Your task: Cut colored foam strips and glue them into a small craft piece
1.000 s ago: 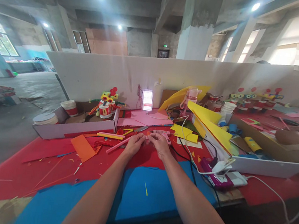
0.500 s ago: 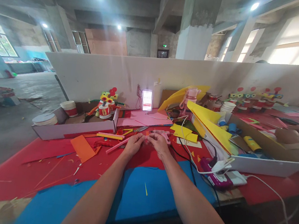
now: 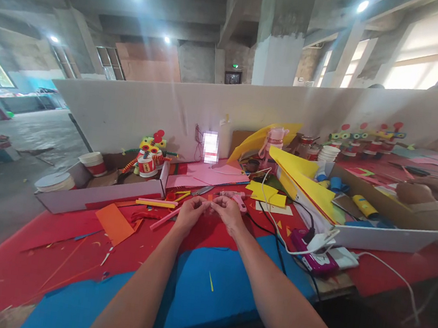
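Observation:
My left hand (image 3: 192, 212) and my right hand (image 3: 228, 215) meet fingertip to fingertip above the red tabletop cover. Both are closed in a pinch around a small orange paper piece (image 3: 210, 198), mostly hidden by the fingers. Just beyond my right hand lies a pink glue gun (image 3: 238, 199). A pair of scissors (image 3: 204, 189) rests behind my left hand. Left of that hand are a pink paper strip (image 3: 163, 220) and a yellow strip (image 3: 156, 204). An orange paper sheet (image 3: 115, 224) lies farther left.
A white box (image 3: 97, 200) at left holds paper cups and a paper-cup robot figure (image 3: 148, 165). At right, a box (image 3: 391, 235) contains coloured tubes. Cables run from a purple power strip (image 3: 314, 254). Blue sheet (image 3: 219, 288) lies in front. Another person's hand (image 3: 414, 194) appears at right.
The view has shifted slightly, moving the scene a little left. My fingertips have come closer together, and less of the orange piece shows between them.

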`<state>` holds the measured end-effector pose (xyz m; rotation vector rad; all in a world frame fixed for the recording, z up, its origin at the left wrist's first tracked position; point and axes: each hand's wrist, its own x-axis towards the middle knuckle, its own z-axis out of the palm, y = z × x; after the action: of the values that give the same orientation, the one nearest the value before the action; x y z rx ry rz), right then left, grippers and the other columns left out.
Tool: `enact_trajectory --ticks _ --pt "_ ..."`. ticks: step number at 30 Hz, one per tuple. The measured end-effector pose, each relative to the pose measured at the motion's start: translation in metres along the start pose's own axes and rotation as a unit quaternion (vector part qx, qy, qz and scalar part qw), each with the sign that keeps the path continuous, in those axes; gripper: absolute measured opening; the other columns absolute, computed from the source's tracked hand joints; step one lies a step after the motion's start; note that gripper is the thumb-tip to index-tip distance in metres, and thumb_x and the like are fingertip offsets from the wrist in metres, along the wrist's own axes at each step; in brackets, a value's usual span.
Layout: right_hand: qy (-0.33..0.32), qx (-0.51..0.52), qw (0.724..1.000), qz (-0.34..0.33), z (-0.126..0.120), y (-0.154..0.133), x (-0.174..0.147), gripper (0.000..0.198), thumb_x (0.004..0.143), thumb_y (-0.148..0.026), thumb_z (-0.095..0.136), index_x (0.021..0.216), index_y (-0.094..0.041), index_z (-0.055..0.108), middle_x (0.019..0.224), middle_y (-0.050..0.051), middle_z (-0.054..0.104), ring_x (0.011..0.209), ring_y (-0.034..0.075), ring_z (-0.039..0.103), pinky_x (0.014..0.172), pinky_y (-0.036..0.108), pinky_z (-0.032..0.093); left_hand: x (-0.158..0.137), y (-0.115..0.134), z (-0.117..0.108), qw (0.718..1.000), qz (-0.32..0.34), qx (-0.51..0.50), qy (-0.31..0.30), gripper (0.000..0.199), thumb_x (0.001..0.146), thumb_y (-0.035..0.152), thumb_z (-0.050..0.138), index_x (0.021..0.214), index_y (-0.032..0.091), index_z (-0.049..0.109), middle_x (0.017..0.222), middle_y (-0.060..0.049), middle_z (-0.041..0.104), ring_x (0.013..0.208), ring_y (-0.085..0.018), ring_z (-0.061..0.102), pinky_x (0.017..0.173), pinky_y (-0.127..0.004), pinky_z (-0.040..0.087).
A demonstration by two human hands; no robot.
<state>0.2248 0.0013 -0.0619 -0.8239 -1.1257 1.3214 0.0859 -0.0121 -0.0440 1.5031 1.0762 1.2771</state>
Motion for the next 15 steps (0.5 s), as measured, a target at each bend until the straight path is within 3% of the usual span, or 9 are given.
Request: enact_trajectory --ticks 6,15 --pt "0.008 0.003 1.0 -0.005 0.0016 0.0015 0.0008 0.032 0.057 -0.044 0.077 0.071 -0.019 0.062 0.06 -0.002 0.063 0.059 0.015 0.06 0.063 0.029 0.049 0.0017 -0.0023 0.0002 0.998 -0.028 -0.06 0.005 0.031 0.067 0.045 0.075 0.068 0.015 0.065 0.06 -0.001 0.063 0.057 -0.012 0.053 0.059 -0.024 0.041" --pt "-0.003 -0.024 1.0 0.015 -0.0003 0.0013 -0.0006 0.028 0.06 -0.042 0.075 0.072 -0.018 0.066 0.062 -0.001 0.064 0.058 0.015 0.06 0.062 0.029 0.05 -0.0008 0.0011 -0.0002 0.996 -0.029 -0.062 0.053 0.03 0.059 0.038 0.081 0.071 0.015 0.065 0.064 0.001 0.062 0.059 -0.011 0.054 0.06 -0.023 0.041"
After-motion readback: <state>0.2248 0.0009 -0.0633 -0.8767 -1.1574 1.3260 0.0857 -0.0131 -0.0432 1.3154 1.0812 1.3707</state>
